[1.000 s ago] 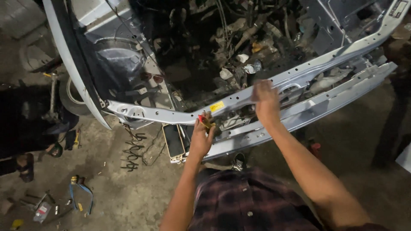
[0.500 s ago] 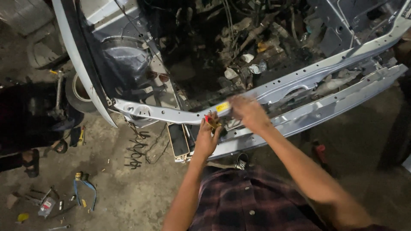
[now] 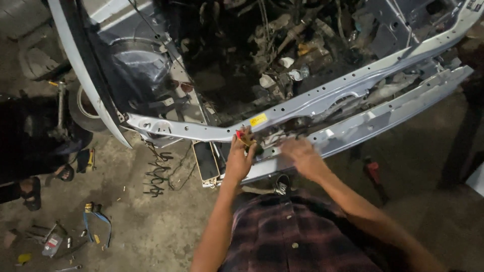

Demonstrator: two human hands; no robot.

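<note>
My left hand (image 3: 240,157) is closed around a small red-tipped tool (image 3: 242,135) held up against the underside of the car's pale front crossmember (image 3: 322,100), just below a yellow sticker (image 3: 258,120). My right hand (image 3: 302,156), blurred, sits lower and to the right, near the lower bumper beam (image 3: 383,118); whether it holds anything is unclear. The stripped engine bay (image 3: 262,55) lies beyond the beam, dark and cluttered with hoses and parts.
A coil spring (image 3: 156,174) and a rectangular black part (image 3: 205,160) lie on the dirty concrete floor below the car. Tools and a blue strap (image 3: 98,221) are scattered at lower left. A wheel (image 3: 83,108) and a seated person's sandalled foot (image 3: 30,191) are at left.
My right hand has dropped from the upper crossmember down and toward me, now below the beam. My left hand stays at the same spot with the tool. The camera view has shifted slightly.
</note>
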